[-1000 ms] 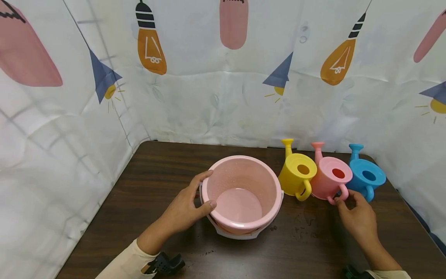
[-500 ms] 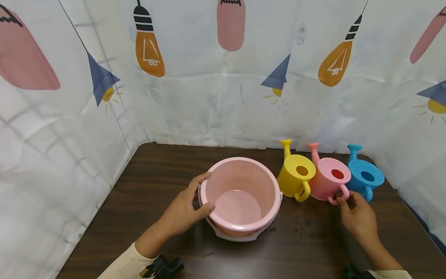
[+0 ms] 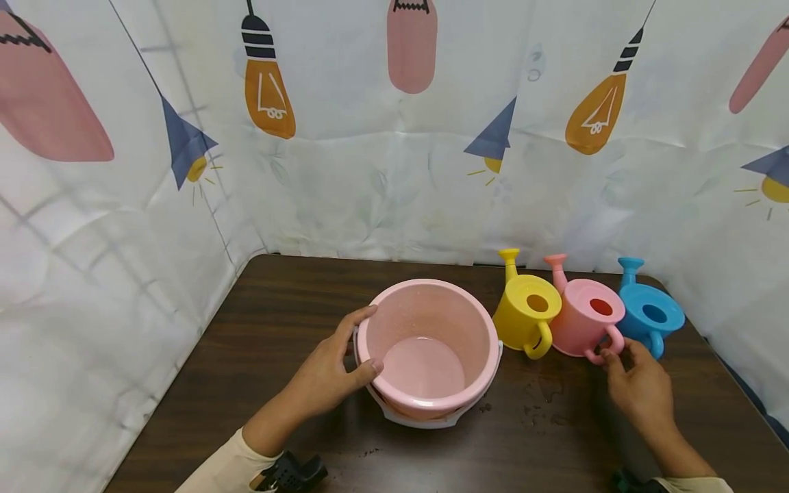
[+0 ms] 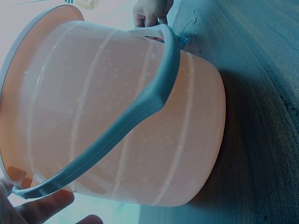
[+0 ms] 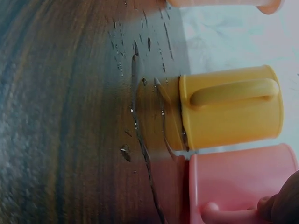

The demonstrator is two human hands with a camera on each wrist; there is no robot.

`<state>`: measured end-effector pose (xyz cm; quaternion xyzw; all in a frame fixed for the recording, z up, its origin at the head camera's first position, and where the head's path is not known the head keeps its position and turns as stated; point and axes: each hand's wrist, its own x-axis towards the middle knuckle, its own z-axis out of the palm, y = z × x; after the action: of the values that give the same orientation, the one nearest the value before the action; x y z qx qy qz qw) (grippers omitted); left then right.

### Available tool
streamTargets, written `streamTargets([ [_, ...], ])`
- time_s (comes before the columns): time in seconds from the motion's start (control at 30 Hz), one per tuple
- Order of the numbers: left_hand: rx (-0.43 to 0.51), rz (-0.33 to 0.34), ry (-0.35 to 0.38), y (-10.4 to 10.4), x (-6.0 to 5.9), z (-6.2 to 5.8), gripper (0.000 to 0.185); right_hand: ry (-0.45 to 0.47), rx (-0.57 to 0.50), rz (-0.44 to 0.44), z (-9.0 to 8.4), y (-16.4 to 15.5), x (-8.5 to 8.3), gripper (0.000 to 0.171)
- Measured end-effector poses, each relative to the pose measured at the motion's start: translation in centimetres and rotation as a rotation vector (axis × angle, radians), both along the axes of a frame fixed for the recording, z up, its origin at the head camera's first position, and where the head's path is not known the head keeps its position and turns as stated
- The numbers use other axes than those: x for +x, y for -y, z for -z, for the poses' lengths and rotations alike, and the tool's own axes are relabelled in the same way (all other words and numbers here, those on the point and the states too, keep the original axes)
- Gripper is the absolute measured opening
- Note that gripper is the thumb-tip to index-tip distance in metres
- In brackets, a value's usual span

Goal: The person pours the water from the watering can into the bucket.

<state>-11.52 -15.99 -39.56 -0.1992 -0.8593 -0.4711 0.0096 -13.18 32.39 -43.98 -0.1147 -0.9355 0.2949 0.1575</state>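
Note:
A pink bucket (image 3: 401,315) with a white bail handle (image 4: 154,98) stands mid-table, a little water in its bottom. My left hand (image 3: 327,373) grips its left rim, thumb over the edge and fingers outside; the fingertips (image 4: 42,210) show beside the bucket (image 4: 140,116). To the right stand three small watering cans in a row: yellow (image 3: 520,318), pink (image 3: 579,322) and blue (image 3: 650,315). My right hand (image 3: 637,387) pinches the pink can's loop handle with thumb and forefinger. In the right wrist view a fingertip (image 5: 285,203) is on that pink can (image 5: 238,182), next to the yellow can (image 5: 229,107).
The dark wooden table (image 3: 277,322) is walled by a white printed curtain (image 3: 370,171) at the back and both sides. Water drops (image 3: 542,397) lie on the wood in front of the cans, also visible as water drops (image 5: 140,93) in the right wrist view.
The right hand's fingers have closed slightly onto the pink can's handle. The left hand and the bucket stay where they were.

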Motion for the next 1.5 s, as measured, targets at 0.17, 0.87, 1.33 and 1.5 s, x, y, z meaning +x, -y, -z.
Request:
streamTargets([
  [0.17, -0.001, 0.006, -0.010, 0.0, 0.0, 0.0, 0.075, 0.022, -0.003, 0.012, -0.6, 0.0, 0.0, 0.046],
  [0.87, -0.016, -0.010, -0.007, -0.1, 0.0, 0.0, 0.074, -0.095, 0.071, -0.046, -5.1, -1.2, 1.3, 0.042],
  [1.33, 0.010, 0.000, 0.004, 0.0, -0.1, 0.0, 0.075, -0.093, 0.072, -0.045, -8.0, -1.7, 1.9, 0.039],
  [1.5, 0.001, -0.003, 0.000, 0.0, -0.1, 0.0, 0.075, -0.047, 0.083, -0.014, -9.1, -1.6, 2.1, 0.042],
])
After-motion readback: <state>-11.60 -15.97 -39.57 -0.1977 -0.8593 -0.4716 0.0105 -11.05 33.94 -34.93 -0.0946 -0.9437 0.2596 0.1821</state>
